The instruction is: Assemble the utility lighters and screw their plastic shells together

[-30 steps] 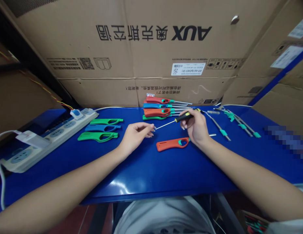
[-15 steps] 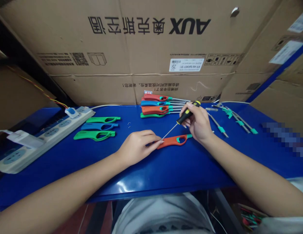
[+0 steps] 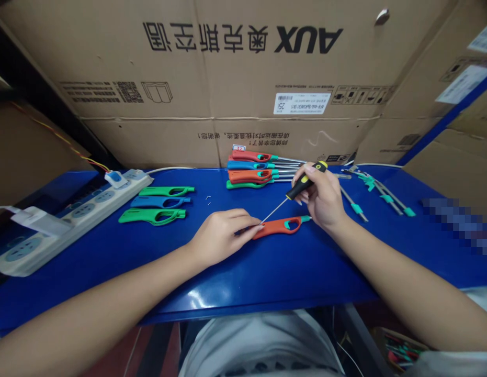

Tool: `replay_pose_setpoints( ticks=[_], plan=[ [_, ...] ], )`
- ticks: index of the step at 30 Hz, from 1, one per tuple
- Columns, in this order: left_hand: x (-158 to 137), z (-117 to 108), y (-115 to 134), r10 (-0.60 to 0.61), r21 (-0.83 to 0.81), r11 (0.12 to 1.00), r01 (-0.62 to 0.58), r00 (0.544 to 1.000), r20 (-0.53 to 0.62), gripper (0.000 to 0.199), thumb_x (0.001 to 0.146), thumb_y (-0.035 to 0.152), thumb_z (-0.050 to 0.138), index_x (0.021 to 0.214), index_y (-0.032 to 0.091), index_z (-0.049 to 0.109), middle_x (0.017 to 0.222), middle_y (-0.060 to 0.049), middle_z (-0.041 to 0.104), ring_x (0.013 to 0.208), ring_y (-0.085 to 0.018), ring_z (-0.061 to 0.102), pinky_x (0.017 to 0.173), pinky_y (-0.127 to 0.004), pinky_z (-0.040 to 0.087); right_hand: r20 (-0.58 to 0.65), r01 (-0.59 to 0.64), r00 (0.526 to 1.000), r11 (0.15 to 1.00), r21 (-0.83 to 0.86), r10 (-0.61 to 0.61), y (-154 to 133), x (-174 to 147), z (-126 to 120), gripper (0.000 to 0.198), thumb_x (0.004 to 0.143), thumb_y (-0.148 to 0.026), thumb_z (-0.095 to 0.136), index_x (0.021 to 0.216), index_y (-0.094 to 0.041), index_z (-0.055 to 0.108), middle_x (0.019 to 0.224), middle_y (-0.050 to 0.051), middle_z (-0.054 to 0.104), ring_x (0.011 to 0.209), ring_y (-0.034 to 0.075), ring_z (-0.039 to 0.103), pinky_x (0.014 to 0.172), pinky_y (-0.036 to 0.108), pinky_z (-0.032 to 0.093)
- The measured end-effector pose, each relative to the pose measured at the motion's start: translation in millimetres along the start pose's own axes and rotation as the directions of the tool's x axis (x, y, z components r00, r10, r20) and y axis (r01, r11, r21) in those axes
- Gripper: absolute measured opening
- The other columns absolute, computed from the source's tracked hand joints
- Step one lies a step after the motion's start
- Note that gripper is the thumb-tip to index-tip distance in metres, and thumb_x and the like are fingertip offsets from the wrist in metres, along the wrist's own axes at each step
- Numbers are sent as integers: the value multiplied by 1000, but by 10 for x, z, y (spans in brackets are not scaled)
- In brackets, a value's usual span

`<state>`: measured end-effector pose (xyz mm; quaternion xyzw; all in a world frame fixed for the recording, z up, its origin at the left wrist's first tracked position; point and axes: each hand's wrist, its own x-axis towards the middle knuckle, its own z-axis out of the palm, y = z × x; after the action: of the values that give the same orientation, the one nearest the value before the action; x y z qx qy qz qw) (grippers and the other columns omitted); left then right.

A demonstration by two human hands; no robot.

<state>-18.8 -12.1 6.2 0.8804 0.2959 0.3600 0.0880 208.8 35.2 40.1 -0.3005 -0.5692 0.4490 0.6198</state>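
An orange gas lighter [image 3: 276, 226] with a teal trigger lies on the blue table, its teal collar pointing right. My left hand [image 3: 223, 233] is closed at the lighter's left end, thumb and fingertips pinching it; whether a tiny screw is also between them I cannot tell. In my right hand [image 3: 321, 196] is a black-and-yellow screwdriver [image 3: 300, 187], tilted, its thin shaft running down left to the lighter's end beside my left fingertips. The screwdriver's exact contact point is too small to make out. Small screws [image 3: 208, 199] lie on the table beyond my left hand.
Several lighters [image 3: 251, 174] are stacked by the cardboard [image 3: 243, 78]. Green and blue lighter shells [image 3: 160, 201] lie left, beside a power strip [image 3: 82, 214]. Metal tubes with teal parts [image 3: 388, 196] lie right. Below the table edge stands a box of coloured parts [image 3: 400, 348].
Both hands stay at the orange lighter. My right hand and the screwdriver handle have shifted slightly right, with the camera view moving a little too.
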Motion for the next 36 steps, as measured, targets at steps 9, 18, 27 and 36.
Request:
replay_pose_setpoints(
  ticks=[9, 18, 27, 36],
  plan=[
    [38, 12, 59, -147, -145, 979, 141, 989, -33, 12, 93, 23, 67, 89, 17, 77, 82, -3, 75, 69, -11, 67, 66, -20, 50, 19, 18, 1000, 1000, -16, -18, -4, -8, -13, 31, 85, -48, 65, 73, -19, 62, 58, -3, 50, 40, 6, 38, 38, 22, 31],
    [75, 57, 72, -449, -317, 835, 449, 890, 79, 14, 88, 25, 71, 80, 17, 79, 75, -2, 75, 58, -11, 63, 56, -20, 46, 187, 133, 975, 990, -41, -123, -24, -38, -42, 29, 89, -45, 65, 81, -18, 63, 77, 0, 57, 50, 8, 50, 40, 22, 38],
    [56, 104, 85, -352, -389, 839, 380, 925, 145, 13, 85, 26, 74, 82, 15, 80, 74, -3, 72, 58, -9, 58, 56, -21, 43, 324, -29, 945, 1000, -8, 30, -190, -63, -8, 25, 91, -44, 65, 95, -19, 60, 87, 1, 62, 51, 8, 57, 40, 22, 50],
    [59, 137, 134, -378, -384, 823, 419, 908, 180, 14, 87, 28, 73, 83, 16, 80, 72, -2, 68, 56, -9, 52, 54, -22, 40, 77, 391, 919, 869, -304, -386, -145, -171, 102, 39, 81, -46, 78, 108, -27, 57, 91, 2, 63, 52, 10, 55, 43, 25, 50]
  ],
)
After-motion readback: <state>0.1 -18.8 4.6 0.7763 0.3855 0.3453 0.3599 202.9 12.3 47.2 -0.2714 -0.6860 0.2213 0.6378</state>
